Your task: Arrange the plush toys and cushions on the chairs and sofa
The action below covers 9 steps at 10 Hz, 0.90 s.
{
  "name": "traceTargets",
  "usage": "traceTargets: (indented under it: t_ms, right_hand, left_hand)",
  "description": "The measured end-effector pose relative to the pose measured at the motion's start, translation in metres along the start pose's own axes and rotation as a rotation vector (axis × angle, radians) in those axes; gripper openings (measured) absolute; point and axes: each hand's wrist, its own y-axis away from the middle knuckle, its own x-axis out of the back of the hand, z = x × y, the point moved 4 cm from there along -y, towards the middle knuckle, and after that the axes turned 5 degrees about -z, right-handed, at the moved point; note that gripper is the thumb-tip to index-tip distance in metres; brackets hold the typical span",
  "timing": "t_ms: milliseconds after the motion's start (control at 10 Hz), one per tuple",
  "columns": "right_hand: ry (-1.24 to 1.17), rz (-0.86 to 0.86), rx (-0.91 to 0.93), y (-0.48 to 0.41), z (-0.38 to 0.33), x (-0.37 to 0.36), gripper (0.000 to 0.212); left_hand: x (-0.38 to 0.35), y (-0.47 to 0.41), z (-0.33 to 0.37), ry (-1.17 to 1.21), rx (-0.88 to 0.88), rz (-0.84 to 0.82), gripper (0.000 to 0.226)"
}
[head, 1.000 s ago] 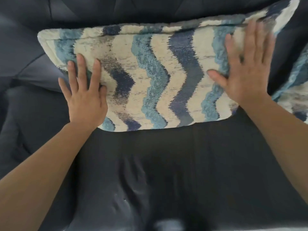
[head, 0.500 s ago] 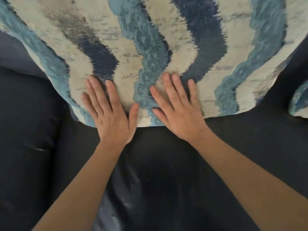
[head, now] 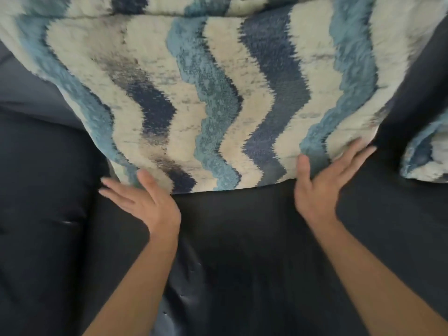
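A large cushion (head: 218,93) with wavy cream, light-blue and navy stripes leans against the back of a dark sofa (head: 242,238) and fills the upper half of the view. My left hand (head: 143,200) lies at its lower left corner, fingers straight and spread, thumb touching the bottom edge. My right hand (head: 324,183) is at the lower right corner with straight fingers laid along the cushion's edge. Neither hand holds anything.
A second cushion (head: 426,154) with the same wavy pattern pokes in at the right edge, on the same sofa seat. The dark seat stretches below the hands. A dark armrest or seat section (head: 41,190) lies on the left.
Both hands have slid apart from the middle of the cushion's lower edge to its two lower corners. The cushion looks a little farther from the camera than half a second ago.
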Motion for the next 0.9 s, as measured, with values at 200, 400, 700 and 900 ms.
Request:
traceTargets:
  t_ms: [200,400,700,900]
  right_hand:
    - [-0.295,0.095,-0.413,-0.040,-0.039,-0.039,0.115]
    - [-0.211,0.092,-0.210,-0.029,-0.055,0.005,0.116]
    - [0.147,-0.109,-0.111,-0.096,-0.133,0.020,0.107]
    - [0.062,-0.457,-0.263,-0.074,-0.177,0.074,0.105]
  left_hand:
    - [-0.036,-0.058,0.048,0.526,0.470,0.016,0.083]
    - [-0.005,-0.055,0.079,0.306,0.263,-0.075,0.074]
    - [-0.017,-0.048,0.171,-0.559,-0.457,-0.154,0.073]
    - [0.017,-0.024,0.199,-0.664,-0.310,-0.545,0.078]
